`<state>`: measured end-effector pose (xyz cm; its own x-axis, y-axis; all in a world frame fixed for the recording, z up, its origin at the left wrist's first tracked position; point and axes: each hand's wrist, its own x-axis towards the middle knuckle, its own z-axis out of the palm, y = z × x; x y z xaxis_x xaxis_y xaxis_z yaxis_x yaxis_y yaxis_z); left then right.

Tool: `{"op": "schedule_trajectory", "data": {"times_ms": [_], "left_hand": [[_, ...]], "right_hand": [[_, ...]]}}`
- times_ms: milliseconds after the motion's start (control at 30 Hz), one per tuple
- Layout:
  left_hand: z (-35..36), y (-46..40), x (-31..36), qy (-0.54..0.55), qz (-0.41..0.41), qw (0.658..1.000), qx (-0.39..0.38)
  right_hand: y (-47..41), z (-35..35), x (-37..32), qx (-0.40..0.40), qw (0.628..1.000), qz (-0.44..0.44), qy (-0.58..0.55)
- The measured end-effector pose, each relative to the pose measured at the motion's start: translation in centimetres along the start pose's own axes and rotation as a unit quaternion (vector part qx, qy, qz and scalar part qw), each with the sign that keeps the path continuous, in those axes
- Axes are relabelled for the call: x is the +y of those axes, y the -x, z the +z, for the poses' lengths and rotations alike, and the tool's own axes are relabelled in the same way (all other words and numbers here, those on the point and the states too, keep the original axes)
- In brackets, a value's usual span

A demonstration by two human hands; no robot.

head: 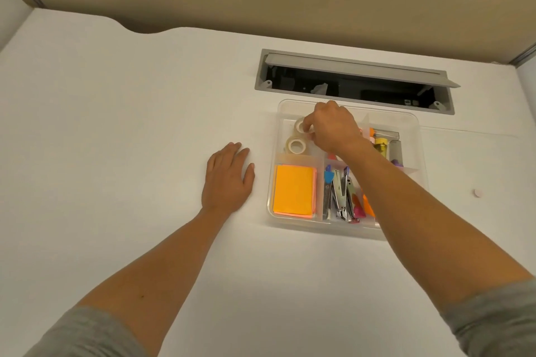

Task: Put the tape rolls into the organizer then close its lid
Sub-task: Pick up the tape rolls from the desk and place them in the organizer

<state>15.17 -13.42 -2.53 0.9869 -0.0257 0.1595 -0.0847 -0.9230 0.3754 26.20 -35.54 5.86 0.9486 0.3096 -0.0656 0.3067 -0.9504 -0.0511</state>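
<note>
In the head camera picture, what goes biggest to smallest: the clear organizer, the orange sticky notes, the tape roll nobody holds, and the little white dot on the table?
Largest to smallest:
1. clear organizer
2. orange sticky notes
3. unheld tape roll
4. white dot
No two look close in size.

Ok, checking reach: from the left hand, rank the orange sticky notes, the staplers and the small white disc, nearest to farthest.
1. Orange sticky notes, in the organizer, near-left compartment, just right of the left hand.
2. Staplers, next compartment rightward.
3. Small white disc, on the table right of the organizer.
</note>
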Motion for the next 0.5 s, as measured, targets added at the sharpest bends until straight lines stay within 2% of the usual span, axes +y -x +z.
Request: {"op": "schedule_trajectory", "data": {"times_ms": [500], "left_hand": [[-0.05,0.03,-0.03,-0.015,-0.004,1.000,-0.010]], "right_hand": [[-0.48,0.82,-0.44,-0.034,0.991,-0.046,0.118]]}}
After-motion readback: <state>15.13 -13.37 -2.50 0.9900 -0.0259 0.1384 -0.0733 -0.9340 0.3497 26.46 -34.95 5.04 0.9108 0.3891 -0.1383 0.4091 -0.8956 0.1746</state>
